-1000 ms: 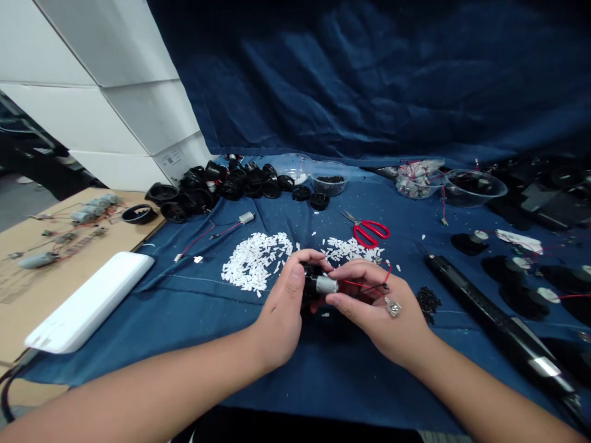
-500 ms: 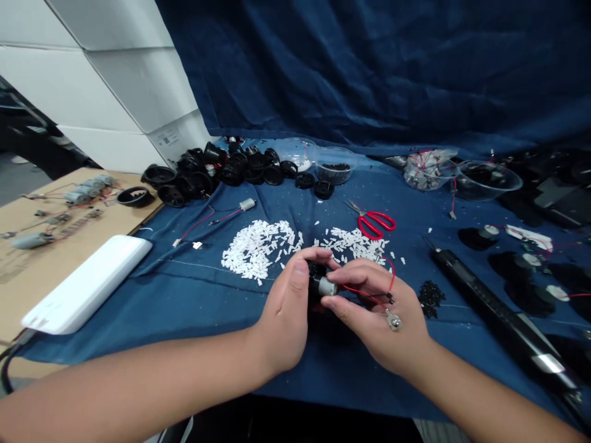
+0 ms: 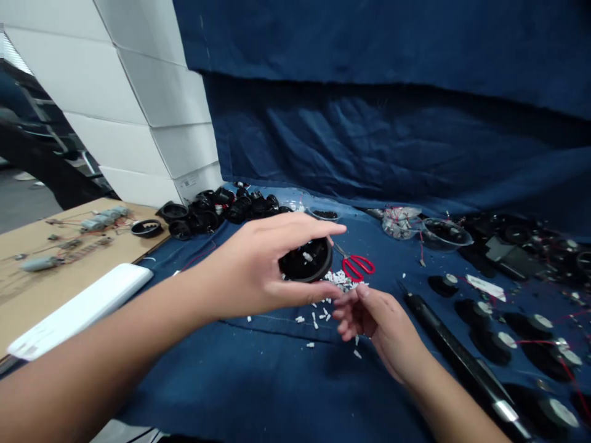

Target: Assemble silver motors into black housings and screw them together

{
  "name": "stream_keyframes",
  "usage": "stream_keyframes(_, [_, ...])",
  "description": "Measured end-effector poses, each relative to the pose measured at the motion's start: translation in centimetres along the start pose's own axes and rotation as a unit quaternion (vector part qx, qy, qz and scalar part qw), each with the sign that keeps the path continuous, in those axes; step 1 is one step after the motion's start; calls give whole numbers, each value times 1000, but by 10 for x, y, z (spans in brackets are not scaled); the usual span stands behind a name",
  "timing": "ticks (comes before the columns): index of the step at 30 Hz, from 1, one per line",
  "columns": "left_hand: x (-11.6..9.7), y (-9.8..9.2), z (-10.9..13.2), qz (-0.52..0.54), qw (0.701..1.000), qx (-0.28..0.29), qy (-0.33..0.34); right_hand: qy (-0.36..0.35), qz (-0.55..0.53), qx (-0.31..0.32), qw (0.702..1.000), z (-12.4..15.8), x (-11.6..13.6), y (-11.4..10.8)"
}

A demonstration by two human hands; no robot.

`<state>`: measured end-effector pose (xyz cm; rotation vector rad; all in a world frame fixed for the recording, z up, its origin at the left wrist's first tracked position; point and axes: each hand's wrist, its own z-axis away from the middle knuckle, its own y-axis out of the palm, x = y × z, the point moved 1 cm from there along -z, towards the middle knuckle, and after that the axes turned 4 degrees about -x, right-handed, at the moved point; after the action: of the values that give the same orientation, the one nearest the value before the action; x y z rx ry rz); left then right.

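Cloth: blue cloth covering the bench, strewn with white plastic pieces;
Left hand: closed around a black round plastic housing, lifted above the cloth;
Right hand: open, empty, fingers loosely curled, just beside the white plastic pieces;
Nearby: red-handled scissors beyond the housing

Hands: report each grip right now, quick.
Left hand: closed, holding a black round housing.
Right hand: open, fingers loosely curled, holding nothing visible.
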<state>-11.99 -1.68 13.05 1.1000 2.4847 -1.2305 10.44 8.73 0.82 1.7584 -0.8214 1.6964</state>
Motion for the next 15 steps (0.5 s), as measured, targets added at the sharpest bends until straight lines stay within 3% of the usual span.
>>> stream_keyframes(2, [-6,-7,-16,-57,998,30,23,-74,60,-87,992,0,-1,-4])
stream_keyframes(5, [-10,5,-24,-113,988,98,31,-205,117,-179,955,6,0,-4])
stream_keyframes(9, [-10,31,-18,-82,984,148,51,-346,213,-125,905,11,7,7])
stream_keyframes(12, [-7,42,-15,-46,982,162,83,-344,229,-86,907,10,7,11])
stream_keyframes(15, [-4,49,-16,0,979,156,134,-320,226,-99,915,12,6,11])
